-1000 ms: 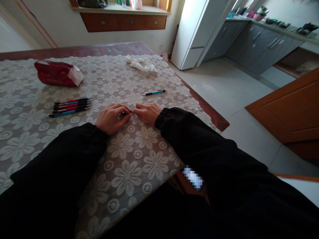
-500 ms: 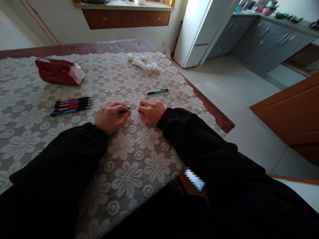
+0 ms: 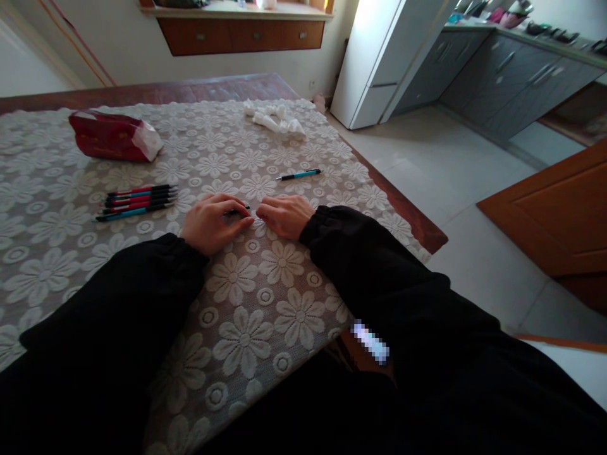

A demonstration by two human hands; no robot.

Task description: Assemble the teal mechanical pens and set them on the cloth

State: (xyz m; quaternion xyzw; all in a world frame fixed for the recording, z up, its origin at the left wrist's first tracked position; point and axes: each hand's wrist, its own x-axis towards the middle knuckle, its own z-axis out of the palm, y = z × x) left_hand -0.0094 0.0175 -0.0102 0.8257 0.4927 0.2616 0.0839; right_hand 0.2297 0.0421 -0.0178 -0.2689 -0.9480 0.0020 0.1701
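Note:
At the middle of the flowered tablecloth, my left hand is closed, with a black pen barrel partly showing between thumb and fingers. Just to its right, my right hand has its fingers pinched together, nearly touching the left fingertips. A thin pale stick, looking like a pen refill, shows faintly between the two hands; most of it is hidden by the fingers. Beyond the right hand lies a blue and black pen. Several red, blue and black pens lie side by side left of my left hand.
A dark red bag with a whitish end rests at the back left. Crumpled white plastic or tissue lies near the far edge. The lace tablecloth covers most of the wooden table, whose right edge shows beside the floor.
My right hand has come slightly left, closing the gap to my left fingertips, so less of the pale stick shows. My left thumb reaches a little further right.

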